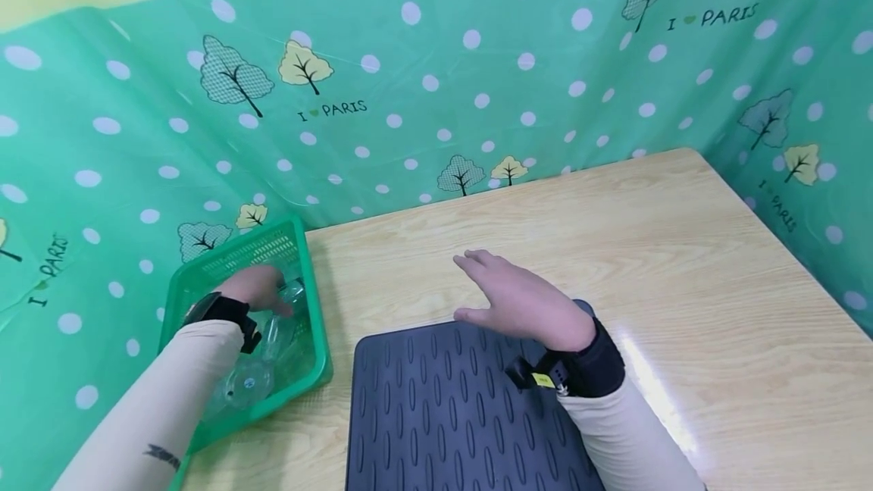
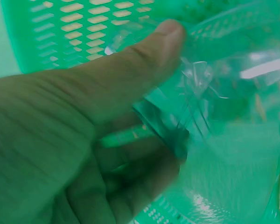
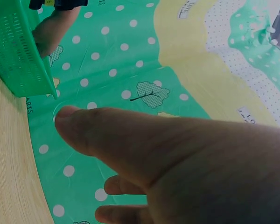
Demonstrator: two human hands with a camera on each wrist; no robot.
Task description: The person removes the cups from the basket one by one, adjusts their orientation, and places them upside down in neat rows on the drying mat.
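The clear plastic bottle (image 2: 210, 93) looks thin and slick, so it could crumple or slide out of the grip, and snag on the other bottles lying in the green basket (image 1: 310, 301) at the desk's (image 1: 682, 248) left edge. The left hand (image 1: 255, 286) reaches into the basket, thumb and fingers (image 2: 144, 56) curled around the bottle. The right hand (image 1: 521, 298) hovers over the dark mat (image 1: 436, 415), fingers relaxed and spread, holding nothing.
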